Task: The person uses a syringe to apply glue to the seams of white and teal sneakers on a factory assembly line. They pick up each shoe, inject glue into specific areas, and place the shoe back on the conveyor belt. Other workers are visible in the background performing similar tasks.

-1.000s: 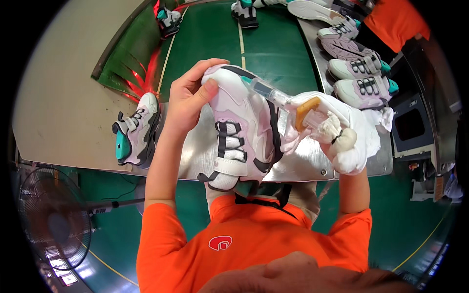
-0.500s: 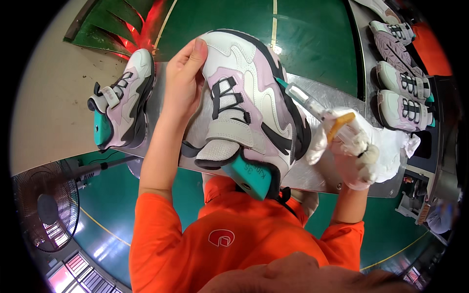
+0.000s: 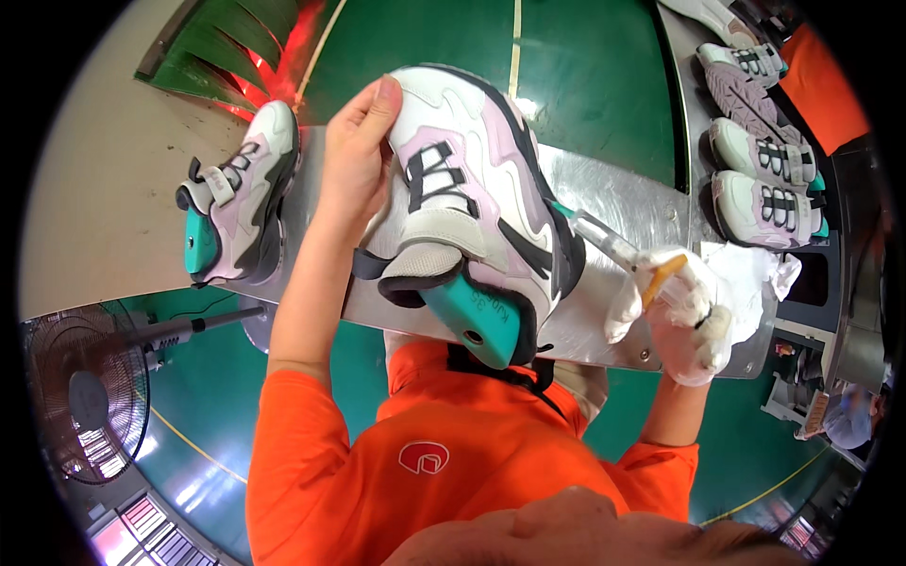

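In the head view, a white, pink and black sneaker with a teal heel is gripped at centre by the bare left hand, above the metal table. At 3 o'clock, a slim brush tool is clasped by the gloved right hand.

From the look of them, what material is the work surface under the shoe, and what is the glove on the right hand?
Work surface: seemingly bare metal, brushed and shiny, with glare and corner screws. Glove on the right hand: apparently soft white cloth, matte and wrinkled.
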Motion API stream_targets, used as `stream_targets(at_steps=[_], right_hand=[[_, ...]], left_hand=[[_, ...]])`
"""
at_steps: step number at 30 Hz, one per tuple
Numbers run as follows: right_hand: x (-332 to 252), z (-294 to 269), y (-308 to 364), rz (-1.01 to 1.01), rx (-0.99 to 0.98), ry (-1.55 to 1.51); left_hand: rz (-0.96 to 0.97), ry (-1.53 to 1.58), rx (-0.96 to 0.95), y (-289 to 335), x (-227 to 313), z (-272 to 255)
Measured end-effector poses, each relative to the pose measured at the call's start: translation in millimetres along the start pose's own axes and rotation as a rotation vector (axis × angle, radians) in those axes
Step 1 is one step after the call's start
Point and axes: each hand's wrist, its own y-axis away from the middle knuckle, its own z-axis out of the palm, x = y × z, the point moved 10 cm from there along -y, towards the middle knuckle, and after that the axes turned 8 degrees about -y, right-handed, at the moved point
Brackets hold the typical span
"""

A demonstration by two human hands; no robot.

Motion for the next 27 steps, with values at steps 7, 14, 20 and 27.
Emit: stream_targets(at_steps=[7, 14, 20, 27], right_hand=[[-40, -35, 62, -0.437, 0.39, 0.607], [6, -84, 137, -0.533, 0.941, 1.37], [9, -76, 134, -0.655, 0.83, 1.526], [-1, -79, 130, -0.622, 0.838, 1.475]], left_hand=[[0.09, -0.286, 0.218, -84, 58, -17], [0.013, -0.361, 0.859, -210, 3, -187], [-0.103, -0.159, 0.63, -322, -86, -93], [-0.4, -0.914, -0.486, -327, -138, 213]])
